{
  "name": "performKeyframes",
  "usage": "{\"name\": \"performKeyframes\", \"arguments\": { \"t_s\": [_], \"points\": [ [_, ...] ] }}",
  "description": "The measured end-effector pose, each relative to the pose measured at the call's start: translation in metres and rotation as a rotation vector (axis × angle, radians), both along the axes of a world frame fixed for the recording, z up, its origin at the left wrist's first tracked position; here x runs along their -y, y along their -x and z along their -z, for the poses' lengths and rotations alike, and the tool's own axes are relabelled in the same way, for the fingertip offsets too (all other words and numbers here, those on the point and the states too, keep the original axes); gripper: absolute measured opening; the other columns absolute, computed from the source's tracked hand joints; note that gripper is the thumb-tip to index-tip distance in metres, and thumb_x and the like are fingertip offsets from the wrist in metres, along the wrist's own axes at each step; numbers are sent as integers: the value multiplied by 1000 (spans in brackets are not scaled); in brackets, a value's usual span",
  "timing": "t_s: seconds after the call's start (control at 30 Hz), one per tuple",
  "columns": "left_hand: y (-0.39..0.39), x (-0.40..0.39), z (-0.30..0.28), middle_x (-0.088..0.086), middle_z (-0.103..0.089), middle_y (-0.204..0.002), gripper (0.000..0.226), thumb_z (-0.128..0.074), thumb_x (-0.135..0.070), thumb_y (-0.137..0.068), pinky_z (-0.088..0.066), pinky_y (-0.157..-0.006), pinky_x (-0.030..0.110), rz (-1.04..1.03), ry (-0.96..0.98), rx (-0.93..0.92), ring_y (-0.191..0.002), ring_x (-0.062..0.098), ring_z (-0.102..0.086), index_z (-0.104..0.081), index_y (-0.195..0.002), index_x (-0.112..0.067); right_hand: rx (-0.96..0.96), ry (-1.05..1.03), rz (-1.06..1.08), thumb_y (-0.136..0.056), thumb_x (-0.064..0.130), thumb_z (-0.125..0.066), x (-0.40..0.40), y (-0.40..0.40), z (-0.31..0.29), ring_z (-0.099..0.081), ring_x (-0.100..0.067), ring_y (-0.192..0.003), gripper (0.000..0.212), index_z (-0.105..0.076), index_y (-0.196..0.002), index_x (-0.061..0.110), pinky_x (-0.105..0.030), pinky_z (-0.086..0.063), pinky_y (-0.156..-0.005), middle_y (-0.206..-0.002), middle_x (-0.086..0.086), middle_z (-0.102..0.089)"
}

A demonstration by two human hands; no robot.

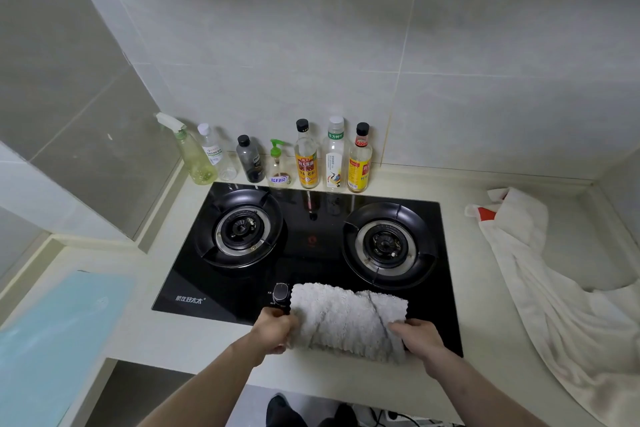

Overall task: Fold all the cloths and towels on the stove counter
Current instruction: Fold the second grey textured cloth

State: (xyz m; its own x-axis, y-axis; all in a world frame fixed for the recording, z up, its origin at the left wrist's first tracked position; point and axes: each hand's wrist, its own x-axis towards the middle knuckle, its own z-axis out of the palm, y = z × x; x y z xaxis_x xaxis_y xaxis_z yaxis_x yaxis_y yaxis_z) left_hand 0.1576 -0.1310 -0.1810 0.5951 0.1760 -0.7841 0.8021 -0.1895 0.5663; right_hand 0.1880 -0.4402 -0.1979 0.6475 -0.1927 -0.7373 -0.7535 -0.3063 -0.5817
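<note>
Both hands, left hand [277, 329] and right hand [417, 340], gripping opposite ends of grey cloth [346, 319] between them

Seven bottles [304, 156] line the wall (behind the black stove [311, 246]).

Bare forearms [214, 367], dark shoes [282, 409].
</note>
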Motion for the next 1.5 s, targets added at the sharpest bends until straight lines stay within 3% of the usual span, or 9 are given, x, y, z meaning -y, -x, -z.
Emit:
{"name": "performKeyframes", "arguments": {
  "t_s": [0.17, 0.37, 0.6, 0.7, 0.8, 0.93, 1.07, 1.33, 1.5],
  "points": [
    [-3, -1, 5, 1, -49, -74, 31, -77, -31, -85, -34, -52, 26, -4, 14, -15, -64, 16, -42, -70, -102, -6, 34, -25, -5, -81, 23, -75, 8, 5, -7, -56, -22, -73, 17, -69, -79, 7, -32, -43, -67, -74, -4, -59],
    [-3, 6, 5, 2, -52, -74, 17, -72, -26, -89, -44, -58, 27, 66, -63, 67, -69, 18, -51, -65, -86, -11, 154, -42, 68, -83, 10, -70, 24, 10, -21, -33, -20, -61, 35, -43, -63, 15, -29, -27, -55, -60, -1, -34],
    [24, 46, 17, -3, -54, -67, 23, -76, -27, -83, -39, -49, 23, 272, -147, 104, -55, 13, -46, -57, -79, -15, 183, -2, 71, -87, 14, -69, 64, 27, -23, -34, -17, -60, 38, -37, -67, 16, -31, -24, -57, -60, -4, -31],
    [31, 62, 22, -5, -65, -87, 16, -73, -29, -81, -48, -63, 23, 364, -240, 132, -70, 10, -57, -62, -87, -19, 173, 47, 88, -84, 17, -70, 78, 35, -25, -34, -18, -60, 36, -38, -66, 17, -33, -27, -58, -58, -3, -31],
    [36, 73, 19, -6, -53, -111, 19, -66, -32, -84, -50, -73, 24, 499, -399, 241, -86, 12, -58, -58, -99, -23, 176, 82, 103, -82, 24, -71, 88, 41, -29, -36, -18, -61, 34, -41, -67, 19, -35, -29, -60, -60, -3, -33],
    [35, 85, 11, -9, -31, -138, 53, -61, -29, -87, -50, -98, 31, 992, -539, 440, -122, 16, -39, -46, -137, -30, 198, 84, 109, -83, 25, -71, 91, 40, -33, -35, -19, -63, 35, -40, -68, 19, -36, -28, -63, -60, -1, -31],
    [35, 91, 9, -7, -23, -158, 67, -57, -28, -87, -38, -112, 37, 1254, -512, 336, -135, 24, -30, -38, -151, -32, 230, 68, 34, -85, 19, -70, 77, 38, -45, -35, -17, -53, 40, -34, -68, 18, -34, -31, -56, -54, -1, -32],
    [43, 76, 12, -19, -33, -152, 56, -56, -23, -88, -35, -114, 29, 998, -436, 417, -135, 16, -37, -50, -141, -39, 301, 85, -181, -81, 17, -73, 24, 35, -63, -60, -14, -51, 16, -58, -75, 14, -35, -53, -59, -60, 4, -61],
    [47, 62, 5, -20, -42, -142, 49, -55, -21, -86, -35, -111, 23, 850, -412, 410, -130, 10, -44, -58, -132, -36, 341, 88, -332, -81, 13, -71, -18, 32, -60, -61, -7, -64, 13, -62, -81, 21, -10, -42, -52, -81, 6, -66]
  ]
}}
